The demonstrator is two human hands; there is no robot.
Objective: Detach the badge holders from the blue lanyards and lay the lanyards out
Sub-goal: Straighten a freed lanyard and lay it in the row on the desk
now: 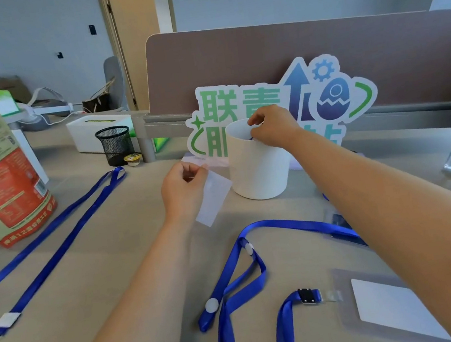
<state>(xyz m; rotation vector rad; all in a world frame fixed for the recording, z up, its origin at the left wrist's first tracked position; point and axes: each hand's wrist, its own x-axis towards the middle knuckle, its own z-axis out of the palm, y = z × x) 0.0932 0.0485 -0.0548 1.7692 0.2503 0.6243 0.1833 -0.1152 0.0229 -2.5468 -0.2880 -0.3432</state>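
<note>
The tabletop [120,258] is crossed, well to the left of both hands, by a laid-out lanyard [44,270]. Its long axis runs from the near left away to the far right.

A second lanyard [282,328] is seen crumpled between the two forearms, nearer the person than either hand. A white container [259,172] stands just right of the left hand [183,191] and directly under the right hand [273,126].

An attached badge holder [388,310] lies flat beside the right forearm, and a loose badge holder [216,198] is pinched by its top edge in the left hand, hanging down and to the right, its long axis tilted.

The right hand is curled at the container's rim. A speck of blue shows below its fingers, but what is held, if anything, cannot be told.

The clip [308,296] of the second lanyard points right, straight at the attached badge holder, so strap, clip and holder lie along one left-to-right line. The next detaching is judged to turn on this. That joint lies behind both hands and closer to the right arm, so a reach back towards the body would be called for.
</note>
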